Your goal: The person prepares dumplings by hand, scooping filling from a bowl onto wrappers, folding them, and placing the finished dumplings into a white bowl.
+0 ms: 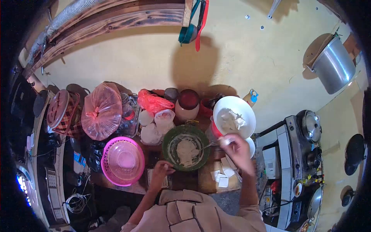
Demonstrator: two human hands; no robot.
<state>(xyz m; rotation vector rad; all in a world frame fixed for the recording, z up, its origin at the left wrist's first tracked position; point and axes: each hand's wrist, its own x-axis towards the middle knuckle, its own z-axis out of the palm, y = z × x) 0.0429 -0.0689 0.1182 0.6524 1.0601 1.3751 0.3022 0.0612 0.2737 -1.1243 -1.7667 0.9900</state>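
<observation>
A green bowl (167, 149) of thick pale batter (188, 151) stands in front of me, with a metal spoon (207, 146) leaning over its right side. My left hand (163, 170) is closed at the bowl's lower left rim, thumb and fingers right at the edge. Raised to the right of the bowl, my right hand (239, 151) pinches a small white piece (225, 142); its exact kind I cannot tell. Just beyond that hand is a white bowl (249, 112) holding white pieces (232, 121). Flat pale square pieces (223, 182) lie on the table below my right hand.
A pink basket (142, 162) sits left of the green bowl. Behind stand knotted plastic bags (102, 112), a red bag (154, 101) and a lidded jar (187, 106). A stove (295, 135) with a lidded pot is at the right; a metal pot (335, 65) hangs on the wall.
</observation>
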